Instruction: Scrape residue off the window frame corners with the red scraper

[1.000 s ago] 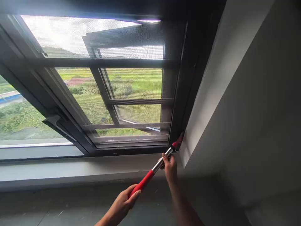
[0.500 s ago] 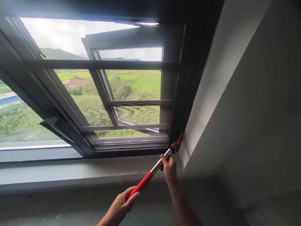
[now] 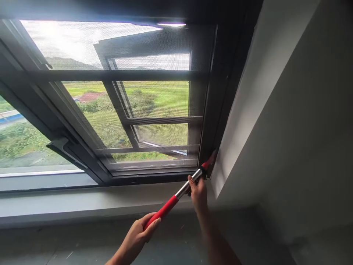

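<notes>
Since a moment ago, both hands have slid a little to the left and lower along the tool, and the tool's far tip has crept slightly higher up the corner of the window. That tool is a long red-handled rod with a shiny metal middle section (image 3: pixel 182 192), lying at a slant from lower left to upper right. Its red and black head (image 3: pixel 209 164) is pressed into the bottom right corner where the dark metal window frame (image 3: pixel 212 110) meets the pale grey side wall (image 3: pixel 275 110). Whoever is working has the left hand (image 3: pixel 140 232) wrapped firmly around the red grip at the near end, thumb lying along it. The right hand (image 3: pixel 198 191) is closed around the metal section just behind the head, fingers curled tight.

Beyond the head, a fine dark mesh insect screen (image 3: pixel 154 99) covers the opening, with green fields showing through it. Below runs a grey stone window sill (image 3: pixel 82 202), and a dark folding window handle (image 3: pixel 64 145) sits well off to the left.
</notes>
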The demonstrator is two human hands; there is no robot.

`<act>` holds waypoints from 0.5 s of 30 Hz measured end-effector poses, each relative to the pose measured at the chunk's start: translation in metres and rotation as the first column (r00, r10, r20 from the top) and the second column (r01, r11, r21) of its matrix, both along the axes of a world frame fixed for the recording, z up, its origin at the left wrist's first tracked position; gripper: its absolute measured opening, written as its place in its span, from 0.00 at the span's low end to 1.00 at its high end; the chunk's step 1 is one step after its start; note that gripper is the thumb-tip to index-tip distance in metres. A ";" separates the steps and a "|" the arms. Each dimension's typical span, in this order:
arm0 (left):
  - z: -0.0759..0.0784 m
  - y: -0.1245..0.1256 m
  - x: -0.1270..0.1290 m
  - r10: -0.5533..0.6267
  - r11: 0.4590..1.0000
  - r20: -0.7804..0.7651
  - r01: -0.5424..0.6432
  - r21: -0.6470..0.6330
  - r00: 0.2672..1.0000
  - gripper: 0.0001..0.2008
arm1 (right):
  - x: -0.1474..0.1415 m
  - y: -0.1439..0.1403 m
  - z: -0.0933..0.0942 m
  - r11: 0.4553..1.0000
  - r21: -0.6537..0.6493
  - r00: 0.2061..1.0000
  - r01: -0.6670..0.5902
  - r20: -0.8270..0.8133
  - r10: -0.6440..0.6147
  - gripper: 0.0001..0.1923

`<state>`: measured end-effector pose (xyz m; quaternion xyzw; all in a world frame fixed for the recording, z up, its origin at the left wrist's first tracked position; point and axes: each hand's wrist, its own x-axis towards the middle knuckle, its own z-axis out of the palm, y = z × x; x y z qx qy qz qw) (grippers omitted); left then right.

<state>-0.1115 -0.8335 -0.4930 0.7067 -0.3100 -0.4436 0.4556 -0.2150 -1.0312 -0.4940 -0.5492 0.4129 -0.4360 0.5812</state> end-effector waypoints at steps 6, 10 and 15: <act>0.013 -0.001 0.001 0.012 1.000 0.060 -0.012 -0.002 0.998 0.29 | 0.001 -0.001 0.013 0.999 0.008 0.997 -0.034 0.066 0.033 0.22; 0.022 0.000 -0.001 0.025 1.000 0.093 -0.026 0.013 0.995 0.31 | -0.001 0.000 0.020 0.998 0.008 0.993 -0.065 0.097 0.064 0.22; 0.040 0.001 -0.002 0.038 0.999 0.107 -0.038 -0.006 0.994 0.30 | 0.001 0.003 0.032 0.998 0.013 0.993 -0.055 0.110 0.053 0.21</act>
